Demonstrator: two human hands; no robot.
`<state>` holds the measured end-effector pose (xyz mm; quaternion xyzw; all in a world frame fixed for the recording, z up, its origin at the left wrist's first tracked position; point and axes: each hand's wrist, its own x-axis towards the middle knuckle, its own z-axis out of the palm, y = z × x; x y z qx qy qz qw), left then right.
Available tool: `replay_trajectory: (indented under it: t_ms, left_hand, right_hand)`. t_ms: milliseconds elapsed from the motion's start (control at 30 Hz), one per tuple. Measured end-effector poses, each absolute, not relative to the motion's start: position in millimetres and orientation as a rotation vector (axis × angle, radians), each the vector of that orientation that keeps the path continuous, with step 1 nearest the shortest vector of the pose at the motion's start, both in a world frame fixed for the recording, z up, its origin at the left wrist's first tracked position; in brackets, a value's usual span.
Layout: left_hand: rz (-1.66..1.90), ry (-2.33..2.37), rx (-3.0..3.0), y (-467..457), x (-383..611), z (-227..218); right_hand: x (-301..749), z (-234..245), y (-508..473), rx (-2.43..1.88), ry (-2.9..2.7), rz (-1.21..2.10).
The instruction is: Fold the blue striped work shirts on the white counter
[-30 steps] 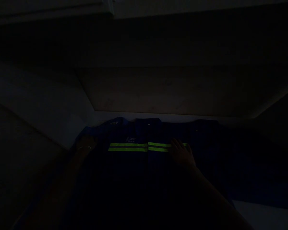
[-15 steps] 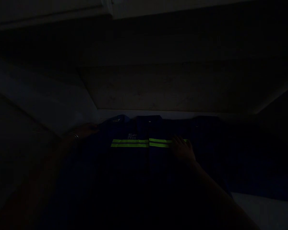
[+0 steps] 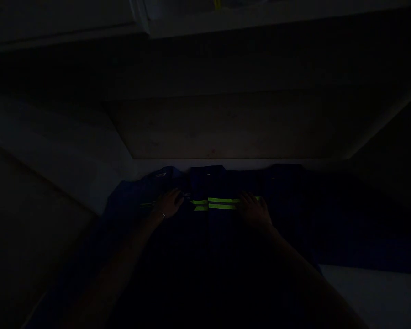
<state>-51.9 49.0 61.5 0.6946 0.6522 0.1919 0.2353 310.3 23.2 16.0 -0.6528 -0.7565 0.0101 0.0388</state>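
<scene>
The view is very dark. A dark blue work jacket [image 3: 216, 233] lies flat, its collar toward the far side, with a yellow-green reflective stripe [image 3: 222, 203] across the chest. My left hand [image 3: 168, 204], with a bracelet at the wrist, rests on the left chest and covers part of the stripe and the white print. Dark cloth cuts across the stripe beside its fingers. On the right chest, my right hand [image 3: 254, 208] lies over the stripe with its fingers outstretched. Both hands look open, though their fingertips are dim.
Another blue garment [image 3: 130, 194] lies to the left, its collar beside the jacket's. More dark blue clothing [image 3: 287, 180] spreads to the right. A pale surface [image 3: 370, 288] shows at lower right. Beyond the collars stands a panel [image 3: 205, 128], and an overhanging ledge [image 3: 246, 20] crosses the top.
My left hand has moved right, from the left garment's shoulder onto the jacket's left chest, covering part of the stripe. My right hand stays on the stripe. The view has shifted slightly.
</scene>
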Motion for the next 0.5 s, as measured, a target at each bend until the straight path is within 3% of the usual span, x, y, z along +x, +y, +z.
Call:
replay_trajectory:
  t_ms: [200,367,500]
  left_hand:
    - [0.249,2.011,2.277,32,-52,17]
    - [0.119,1.992,2.422,39,-59,11]
    - [0.033,1.948,2.489,40,-64,7]
  right_hand:
    - [306,15,29,-1.956,-2.214,0.158]
    - [355,39,37,-1.888,-1.654,0.564]
    - [450,56,29,-2.185,-1.337,0.128]
